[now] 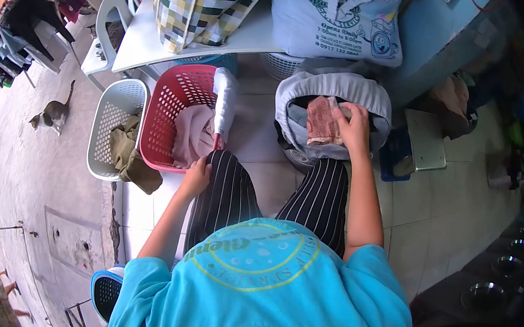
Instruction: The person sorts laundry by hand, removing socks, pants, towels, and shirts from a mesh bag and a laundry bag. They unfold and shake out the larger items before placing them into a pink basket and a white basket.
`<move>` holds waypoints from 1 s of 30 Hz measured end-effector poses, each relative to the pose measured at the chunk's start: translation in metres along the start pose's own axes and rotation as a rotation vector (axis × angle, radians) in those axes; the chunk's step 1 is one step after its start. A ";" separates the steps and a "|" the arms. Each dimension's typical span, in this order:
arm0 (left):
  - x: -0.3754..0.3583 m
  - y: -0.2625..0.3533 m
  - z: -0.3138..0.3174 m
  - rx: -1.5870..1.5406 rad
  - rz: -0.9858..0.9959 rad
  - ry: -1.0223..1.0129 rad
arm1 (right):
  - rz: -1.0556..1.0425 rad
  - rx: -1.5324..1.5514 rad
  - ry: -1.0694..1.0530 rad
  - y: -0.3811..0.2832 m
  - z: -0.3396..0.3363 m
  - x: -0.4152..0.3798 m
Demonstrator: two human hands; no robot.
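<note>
Between the finger and thumb of my right hand [355, 128] is a folded pinkish-brown patterned cloth [324, 122], held over a round basket lined with grey-white fabric [380, 106]. Darker cloth lies inside that lining. My left hand [197, 176] is closed near my knee, by the front corner of a red perforated basket [167, 96]; what it holds, if anything, is hidden. A pale pink cloth [193, 135] lies in the red basket, and a light grey cloth [223, 96] hangs over its right rim.
A white basket [103, 114] with olive cloth [126, 150] stands left of the red one. Behind is a white table [135, 50] bearing a checked bag [196, 5] and a pale blue bag [339, 16]. A cat [53, 115] is on the left floor.
</note>
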State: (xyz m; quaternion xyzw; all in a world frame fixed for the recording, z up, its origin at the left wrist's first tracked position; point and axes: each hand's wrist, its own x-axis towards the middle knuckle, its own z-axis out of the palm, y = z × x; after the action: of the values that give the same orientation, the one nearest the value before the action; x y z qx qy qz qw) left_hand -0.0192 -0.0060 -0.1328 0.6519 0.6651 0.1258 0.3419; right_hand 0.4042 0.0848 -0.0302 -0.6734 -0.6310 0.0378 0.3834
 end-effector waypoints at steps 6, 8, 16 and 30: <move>-0.012 0.039 0.026 0.125 -0.047 0.160 | 0.166 -0.138 -0.272 0.028 0.013 -0.035; -0.007 0.031 0.031 0.114 -0.032 0.227 | 0.188 -0.085 -0.166 0.016 0.007 -0.039; -0.008 0.034 0.030 0.075 0.037 0.288 | 0.041 0.429 0.057 -0.068 -0.048 -0.029; 0.027 0.112 -0.099 -0.643 0.515 0.340 | -0.300 1.075 -0.613 -0.182 -0.054 -0.064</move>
State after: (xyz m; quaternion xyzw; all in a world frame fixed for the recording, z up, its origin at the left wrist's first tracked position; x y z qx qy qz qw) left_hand 0.0092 0.0605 0.0013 0.6269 0.4550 0.5126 0.3703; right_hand 0.2714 -0.0130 0.0829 -0.2496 -0.6925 0.4863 0.4709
